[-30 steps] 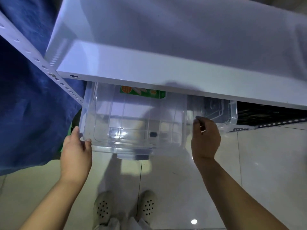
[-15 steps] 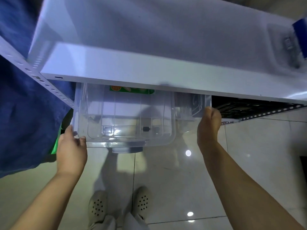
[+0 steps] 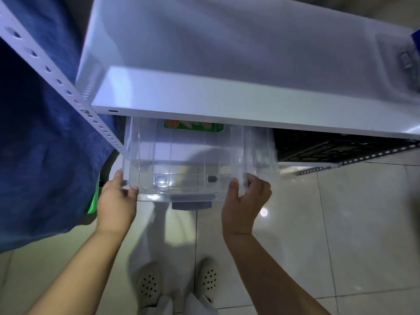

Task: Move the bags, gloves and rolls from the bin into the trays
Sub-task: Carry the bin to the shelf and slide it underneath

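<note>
right hand (image 3: 244, 206) now gripping bin (image 3: 181, 164), left hand (image 3: 117, 201) too

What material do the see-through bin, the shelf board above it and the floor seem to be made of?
The bin, gripped at its front corners by the left hand and the right hand, looks like clear, glossy hard plastic: the floor shows through its walls. The shelf board looks like white painted metal, smooth with a soft sheen, though coated wood is possible. The floor looks like glazed tile: grout lines and mirrored lamp spots.

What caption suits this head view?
Both hands, left and right, grip a clear plastic bin under a white shelf.
</note>
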Motion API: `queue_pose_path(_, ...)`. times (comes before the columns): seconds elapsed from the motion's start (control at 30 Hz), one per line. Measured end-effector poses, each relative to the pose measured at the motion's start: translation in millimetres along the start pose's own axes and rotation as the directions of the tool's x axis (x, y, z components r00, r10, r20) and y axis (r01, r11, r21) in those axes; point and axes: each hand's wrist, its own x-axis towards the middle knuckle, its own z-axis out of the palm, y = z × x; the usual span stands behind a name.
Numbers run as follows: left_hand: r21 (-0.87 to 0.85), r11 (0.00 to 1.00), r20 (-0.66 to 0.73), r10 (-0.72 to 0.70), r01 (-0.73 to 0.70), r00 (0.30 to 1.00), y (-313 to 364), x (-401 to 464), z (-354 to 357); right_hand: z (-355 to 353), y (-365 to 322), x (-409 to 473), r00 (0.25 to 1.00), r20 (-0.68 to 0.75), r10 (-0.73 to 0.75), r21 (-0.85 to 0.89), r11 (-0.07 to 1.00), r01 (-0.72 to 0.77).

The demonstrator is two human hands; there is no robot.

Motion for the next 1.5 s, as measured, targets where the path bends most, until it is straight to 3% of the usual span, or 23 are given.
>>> queue_pose_path(0.13, -0.154, 0.988, 0.1, 0.021, -0.006, 0.995, -5, 2, -11, 20, -23, -33, 0.945, 0.184, -0.272, -0.196, 0.932, 0.306)
queue_pose_path(0.23, -0.277, 0.961, 0.15, 0.029, 0.013, 0.988, -10, 5, -24, 45, -42, -50, 0.886, 0.299, -0.353, -0.23, 0.875, 0.426)
queue_pose_path(0.37, -0.286, 0.955, 0.131, -0.037, 0.074, 0.991, -26, 13, -37, 80, -67, -70, 0.861, 0.343, -0.375, -0.27, 0.839, 0.473)
queue_pose_path(0.63, -0.345, 0.93, 0.113, -0.092, 0.126, 0.989, -47, 20, -44, 124, -90, -105, 0.871, 0.417, -0.261, -0.276, 0.876, 0.395)
queue_pose_path(0.8, -0.336, 0.934, 0.101, -0.089, 0.119, 0.991, -44, 15, -42, 112, -75, -102, 0.831, 0.45, -0.326, -0.094, 0.908, 0.408)
queue_pose_path(0.87, -0.294, 0.947, 0.112, -0.097, 0.127, 0.989, -42, 11, -38, 97, -60, -91, 0.84, 0.41, -0.355, -0.097, 0.899, 0.427)
queue_pose_path(0.93, -0.294, 0.939, 0.183, -0.13, 0.18, 0.974, -35, 8, -34, 75, -38, -75, 0.904, 0.319, -0.285, -0.206, 0.91, 0.36)
queue_pose_path(1.03, -0.479, 0.829, 0.264, -0.179, 0.29, 0.948, -25, 2, -21, 40, -8, -48, 0.998, 0.054, -0.035, -0.299, 0.953, 0.049)
queue_pose_path(1.1, -0.576, 0.748, 0.257, -0.218, 0.33, 0.942, -22, -1, -12, 21, 7, -28, 0.982, -0.132, 0.136, -0.308, 0.936, -0.171)
queue_pose_path(1.17, -0.626, 0.712, 0.236, -0.216, 0.319, 0.947, -21, -4, -5, 7, 20, -6, 0.916, -0.221, 0.336, -0.245, 0.89, -0.386)
queue_pose_path(1.23, -0.639, 0.713, 0.211, -0.199, 0.289, 0.957, -18, -7, 2, -1, 31, 10, 0.867, -0.148, 0.476, -0.13, 0.86, -0.494)
queue_pose_path(1.3, -0.622, 0.741, 0.183, -0.179, 0.255, 0.967, -14, -11, 6, -1, 35, 15, 0.834, 0.028, 0.55, 0.07, 0.832, -0.551)
queue_pose_path(1.4, -0.669, 0.713, 0.148, -0.147, 0.208, 0.978, -3, -10, 8, 4, 31, 22, 0.823, 0.076, 0.563, 0.166, 0.807, -0.567)
queue_pose_path(1.5, -0.772, 0.603, 0.097, -0.204, 0.203, 0.974, 17, 5, 5, 11, 21, 41, 0.846, 0.109, 0.522, 0.237, 0.813, -0.533)
